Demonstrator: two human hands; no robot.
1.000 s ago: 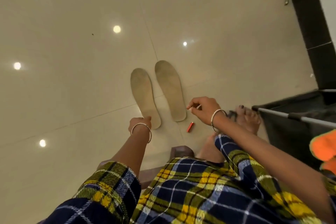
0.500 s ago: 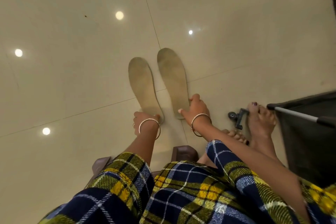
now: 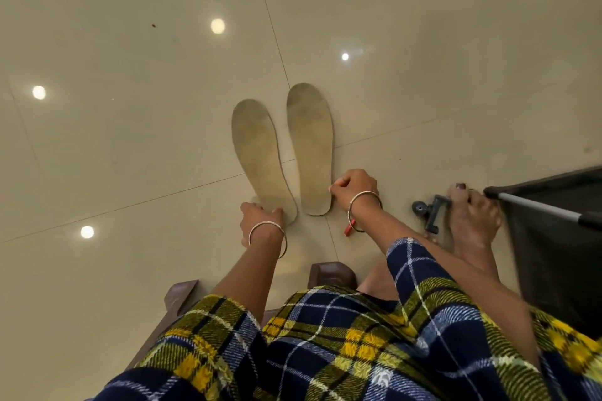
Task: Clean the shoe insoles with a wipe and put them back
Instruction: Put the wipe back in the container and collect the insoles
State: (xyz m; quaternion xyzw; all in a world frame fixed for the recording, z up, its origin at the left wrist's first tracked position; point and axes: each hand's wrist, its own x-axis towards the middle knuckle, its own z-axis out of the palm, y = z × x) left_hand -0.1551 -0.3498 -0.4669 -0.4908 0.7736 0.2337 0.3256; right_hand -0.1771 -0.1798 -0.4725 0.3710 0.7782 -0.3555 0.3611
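Two worn beige insoles lie side by side on the tiled floor, toes pointing away from me. My left hand (image 3: 260, 220) covers the heel of the left insole (image 3: 257, 153), with the thumb on it and the fingers hidden. At the heel edge of the right insole (image 3: 311, 143), my right hand (image 3: 353, 187) has curled fingers and pinches the rim with the thumb. No wipe or shoe is in view.
A small red object (image 3: 348, 229) lies on the floor under my right wrist. To the right, a bare foot (image 3: 472, 218) rests by a black caster (image 3: 420, 207) of a dark fabric cart (image 3: 553, 238) with a metal rail. I sit on a brown stool (image 3: 332, 272).
My right hand has come down from beside the red object onto the heel of the right insole. The camera has tilted, and my left hand stays at the left insole's heel.
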